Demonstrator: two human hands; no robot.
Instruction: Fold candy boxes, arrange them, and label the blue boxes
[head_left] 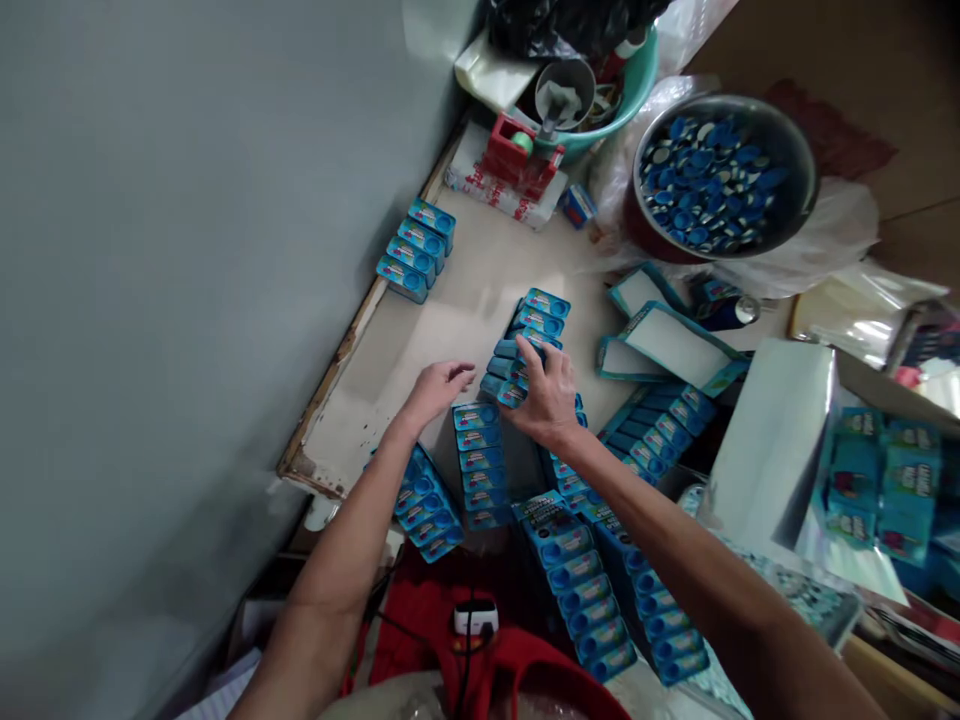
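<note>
Several rows of small blue boxes lie on a pale board [450, 300]. My right hand [546, 396] is closed over the near end of one row of blue boxes [534, 335] in the middle. My left hand [439, 388] hovers just left of that row with its fingers loosely curled and nothing in them, above another row of blue boxes [477, 462]. More rows of blue boxes [585, 590] run toward me under my right forearm.
A grey wall [187, 300] bounds the left. A short row of blue boxes [415, 250] sits by it. At the back stand a metal bowl of blue caps [712, 180], a green basin [637, 80] and a red tape dispenser [517, 150]. Open cartons [675, 345] lie right.
</note>
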